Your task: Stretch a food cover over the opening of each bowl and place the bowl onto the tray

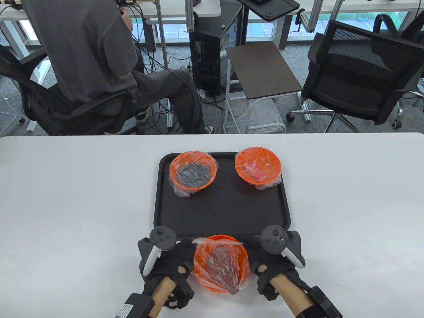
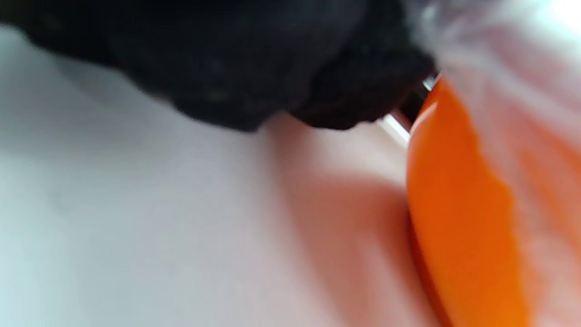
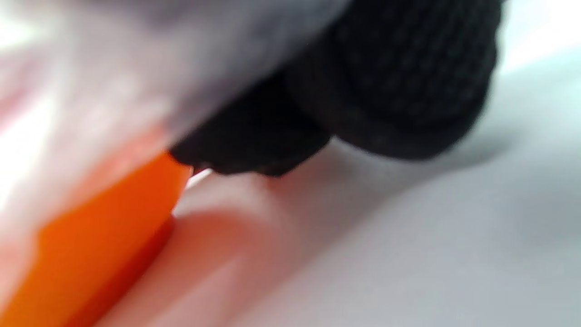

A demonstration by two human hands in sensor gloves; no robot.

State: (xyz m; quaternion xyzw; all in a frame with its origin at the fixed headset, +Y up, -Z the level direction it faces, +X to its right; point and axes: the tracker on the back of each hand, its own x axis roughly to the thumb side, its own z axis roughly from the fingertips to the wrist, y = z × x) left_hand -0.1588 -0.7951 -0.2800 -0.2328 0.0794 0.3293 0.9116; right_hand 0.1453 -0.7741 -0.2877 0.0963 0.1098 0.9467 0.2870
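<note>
An orange bowl [image 1: 221, 263] with a crinkled clear food cover [image 1: 228, 255] over its opening sits on the white table just in front of the black tray [image 1: 228, 208]. My left hand [image 1: 181, 259] grips its left side and my right hand [image 1: 259, 254] its right side. In the left wrist view, curled gloved fingers [image 2: 272, 68] sit at the rim of the bowl [image 2: 458, 218], beside the film [image 2: 499, 59]. The right wrist view shows the same: curled fingers [image 3: 386, 91], bowl [image 3: 91, 250], film [image 3: 136, 68]. Two more covered orange bowls stand at the tray's back left [image 1: 193, 170] and back right [image 1: 257, 165].
The tray's front half is bare black surface. The white table [image 1: 66, 205] stretches wide to both sides. Beyond its far edge a person sits in an office chair [image 1: 76, 109]; a small side table [image 1: 261, 71] and another chair [image 1: 361, 73] stand further right.
</note>
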